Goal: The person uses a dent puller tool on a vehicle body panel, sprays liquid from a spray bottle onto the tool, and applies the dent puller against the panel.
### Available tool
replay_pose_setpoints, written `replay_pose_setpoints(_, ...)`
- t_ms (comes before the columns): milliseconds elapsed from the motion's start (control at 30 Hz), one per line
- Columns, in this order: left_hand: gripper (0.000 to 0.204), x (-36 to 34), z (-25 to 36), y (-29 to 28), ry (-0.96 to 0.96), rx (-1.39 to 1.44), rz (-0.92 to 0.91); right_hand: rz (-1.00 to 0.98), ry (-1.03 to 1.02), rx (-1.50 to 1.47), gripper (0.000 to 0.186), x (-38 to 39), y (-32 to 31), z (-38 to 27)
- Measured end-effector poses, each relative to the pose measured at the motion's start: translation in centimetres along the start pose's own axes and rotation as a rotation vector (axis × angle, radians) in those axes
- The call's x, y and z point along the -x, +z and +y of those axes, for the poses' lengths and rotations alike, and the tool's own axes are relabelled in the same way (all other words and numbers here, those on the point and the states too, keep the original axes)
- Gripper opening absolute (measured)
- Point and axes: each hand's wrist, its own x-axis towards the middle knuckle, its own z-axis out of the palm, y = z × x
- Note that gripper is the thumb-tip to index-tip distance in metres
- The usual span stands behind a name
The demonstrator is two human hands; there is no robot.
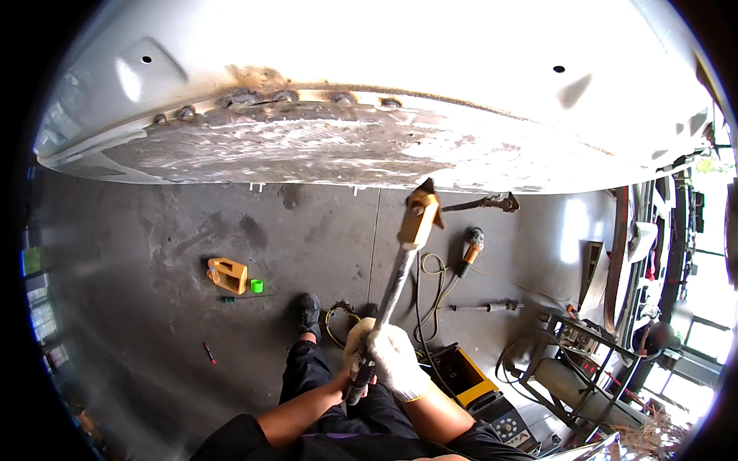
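Observation:
Both my hands wear white gloves and are closed round the shaft of a long-handled metal tool (pixel 398 284). My left hand (pixel 357 343) is mostly hidden behind the right. My right hand (pixel 398 364) wraps the shaft just above its dark grip end. At the far end is a yellow-brown block head with a dark, pointed edge, close to the lower edge of a white curved panel (pixel 492 134) in the view. The panel has a grey, sanded band with scorched, rough spots along its seam. Whether the head touches the panel I cannot tell.
On the dark floor lie a yellow plastic jug (pixel 229 275), a green cap (pixel 257 286), an orange-and-black power tool (pixel 472 250) with its cord, and a metal rod (pixel 492 306). A yellow-and-black machine (pixel 484 396) and a metal cart (pixel 584 361) stand to the right.

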Motion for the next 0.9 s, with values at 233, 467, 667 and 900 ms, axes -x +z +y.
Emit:
replay_pose_setpoints(233,0.039,0.5,-0.4,0.6,0.037,-0.005,-0.044,-0.004,0.013,-0.063,0.060,-0.4,-0.1,0.1)
replay_pose_setpoints(467,0.042,0.5,-0.2,1.3,0.033,-0.024,-0.052,0.010,0.054,-0.073,0.058,-0.6,0.3,-0.7)
replay_pose_setpoints(667,0.042,-1.1,-0.9,-1.0,-0.091,-0.031,0.024,0.021,0.042,-0.110,0.055,-0.8,0.4,-0.9)
replay_pose_setpoints(900,0.043,-1.2,1.4,-0.6,-0.127,-0.161,-0.183,0.210,0.030,-0.003,0.047,-0.8,1.9,-0.3)
